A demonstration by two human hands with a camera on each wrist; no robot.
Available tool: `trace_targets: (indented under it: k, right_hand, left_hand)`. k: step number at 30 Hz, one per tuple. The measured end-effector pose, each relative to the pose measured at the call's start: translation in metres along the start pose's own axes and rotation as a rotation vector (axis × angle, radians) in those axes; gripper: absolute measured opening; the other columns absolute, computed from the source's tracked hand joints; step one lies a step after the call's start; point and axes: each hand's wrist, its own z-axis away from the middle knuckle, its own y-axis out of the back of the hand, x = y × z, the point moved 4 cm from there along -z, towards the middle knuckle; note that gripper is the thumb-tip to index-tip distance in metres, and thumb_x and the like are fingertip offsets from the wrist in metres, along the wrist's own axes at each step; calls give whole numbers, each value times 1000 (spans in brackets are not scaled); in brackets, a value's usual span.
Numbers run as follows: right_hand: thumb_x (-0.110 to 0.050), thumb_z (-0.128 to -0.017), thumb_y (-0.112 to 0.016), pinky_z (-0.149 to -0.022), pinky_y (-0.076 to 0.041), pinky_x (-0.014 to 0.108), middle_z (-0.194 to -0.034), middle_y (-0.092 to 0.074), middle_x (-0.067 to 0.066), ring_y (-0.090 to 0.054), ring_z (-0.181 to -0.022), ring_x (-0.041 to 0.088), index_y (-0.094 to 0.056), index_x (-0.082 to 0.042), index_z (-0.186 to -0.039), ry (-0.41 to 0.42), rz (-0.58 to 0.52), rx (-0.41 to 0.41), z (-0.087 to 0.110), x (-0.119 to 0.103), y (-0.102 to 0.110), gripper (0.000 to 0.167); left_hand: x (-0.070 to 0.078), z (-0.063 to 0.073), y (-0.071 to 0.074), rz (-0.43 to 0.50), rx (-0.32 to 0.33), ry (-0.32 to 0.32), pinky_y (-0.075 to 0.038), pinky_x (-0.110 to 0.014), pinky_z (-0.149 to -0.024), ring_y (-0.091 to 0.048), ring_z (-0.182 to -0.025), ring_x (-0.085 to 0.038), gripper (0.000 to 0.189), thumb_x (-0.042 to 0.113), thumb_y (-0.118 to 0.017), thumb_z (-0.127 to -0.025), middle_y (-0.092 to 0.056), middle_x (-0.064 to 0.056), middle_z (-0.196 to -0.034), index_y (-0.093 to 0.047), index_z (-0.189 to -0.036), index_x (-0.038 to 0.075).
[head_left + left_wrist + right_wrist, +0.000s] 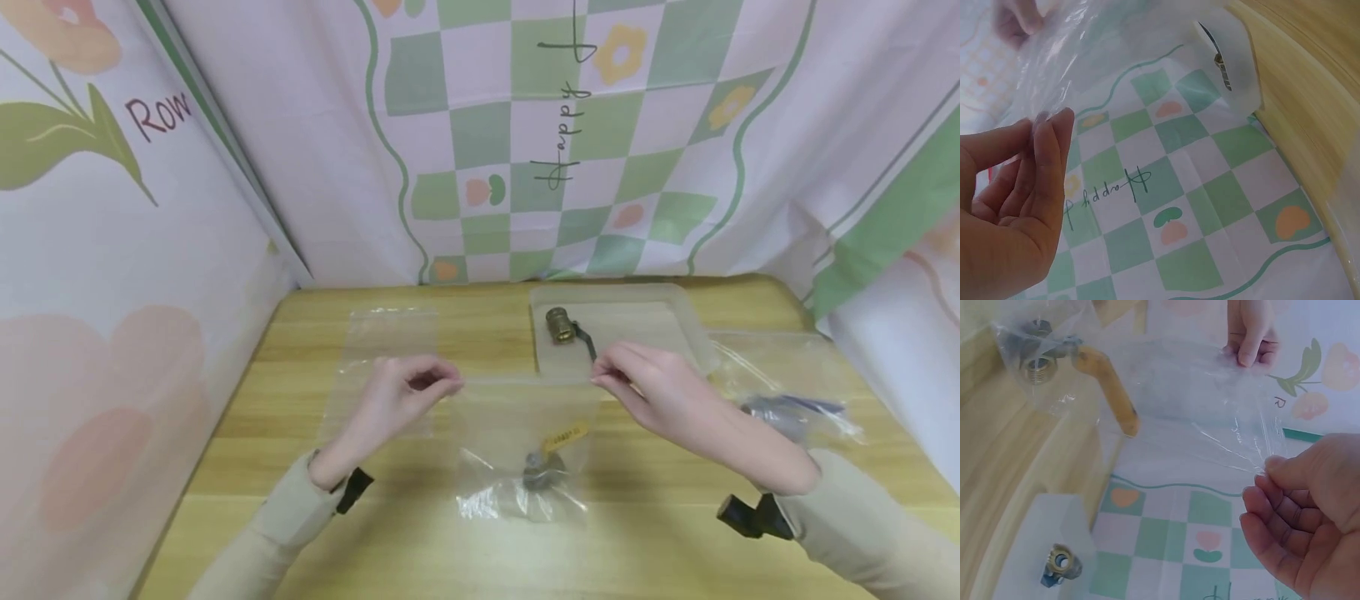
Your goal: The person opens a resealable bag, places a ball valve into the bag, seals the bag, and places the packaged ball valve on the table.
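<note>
A clear zip-top plastic bag [495,417] hangs between both hands by its top corners. My left hand [397,400] pinches the left corner between thumb and fingertips; my right hand [663,396] pinches the right one. Low in the bag sits a grey metal ball valve [543,472] with a yellow lever handle [566,438]. In the right wrist view that valve's threaded end [1036,370] shows through the plastic, and the thumb presses the bag's edge onto the index finger. Beyond the right hand, a brass ball valve [560,326] with a dark lever lies in a translucent tray [693,329].
On the left of the wooden table [247,467] a second clear bag [382,342] lies flat. At the right another clear bag [780,358] holds a greyish item with a blue strip [813,406]. A patterned curtain [480,133] hangs along the back edge.
</note>
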Motion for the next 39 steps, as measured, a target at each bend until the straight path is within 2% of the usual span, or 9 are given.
trace_targets:
  k: [1,4,7,10,13,17,26,34,39]
  right_hand:
    - [-36,-106,-39,-60,-51,10,-78,-67,-2,-60,-66,5,-64,-7,-87,5,-4,6,-1,-1,1,43]
    - [-34,-106,-41,-62,-51,9,-80,-66,-2,-59,-67,5,-63,-6,-89,16,-26,13,-2,-2,4,40]
    - [-21,-102,-54,-66,-52,8,-81,-66,-1,-61,-70,7,-63,-4,-90,19,-43,9,-2,-1,4,23]
    - [-3,-89,-67,-71,-52,7,-83,-66,-1,-63,-74,9,-62,-3,-90,2,-60,1,-1,0,4,5]
    - [9,-76,-72,-75,-52,4,-84,-66,-1,-64,-76,10,-61,-3,-90,-45,-100,-11,0,2,3,21]
    - [11,-71,-75,-75,-52,4,-85,-69,0,-66,-75,9,-64,-3,-92,-79,-145,-20,2,3,1,28]
    - [12,-72,-75,-74,-52,4,-83,-67,-2,-63,-75,6,-67,-8,-89,-79,-174,17,7,4,-2,27]
    - [11,-81,-68,-73,-50,5,-84,-63,-2,-60,-76,6,-60,-4,-92,-111,-144,23,10,2,-3,20]
    - [11,-77,-73,-76,-50,5,-85,-67,-2,-61,-77,4,-63,-1,-102,-167,-170,22,11,2,-4,29]
  left_hand:
    - [0,0,0,-2,4,-13,-60,-18,-65,-70,-71,-14,5,4,-71,-89,-76,-9,-85,-72,-94,3]
    - [0,-1,-3,4,2,-44,-61,-18,-70,-70,-76,-13,10,4,-70,-89,-75,-8,-88,-70,-99,2]
    - [-1,-1,-7,20,-16,-79,-61,-18,-68,-67,-74,-8,12,7,-73,-88,-74,-6,-87,-72,-100,4]
    - [0,-1,-11,55,-15,-109,-61,-19,-65,-66,-71,-5,9,8,-74,-88,-74,-5,-85,-76,-96,6]
    - [1,0,-12,81,0,-128,-61,-20,-63,-67,-69,-5,7,8,-72,-90,-75,-5,-83,-78,-93,6]
    - [1,1,-12,100,4,-136,-61,-21,-65,-70,-70,-8,9,7,-69,-91,-77,-8,-85,-78,-95,4]
    - [2,1,-15,143,28,-151,-62,-22,-65,-72,-70,-12,15,3,-68,-91,-77,-12,-90,-76,-104,0]
    - [8,1,-19,151,92,-199,-60,-20,-63,-66,-69,-5,8,2,-76,-84,-77,-8,-84,-77,-92,5]
    - [11,1,-19,134,135,-215,-55,-17,-59,-63,-67,-4,6,1,-76,-83,-76,-6,-79,-77,-86,6]
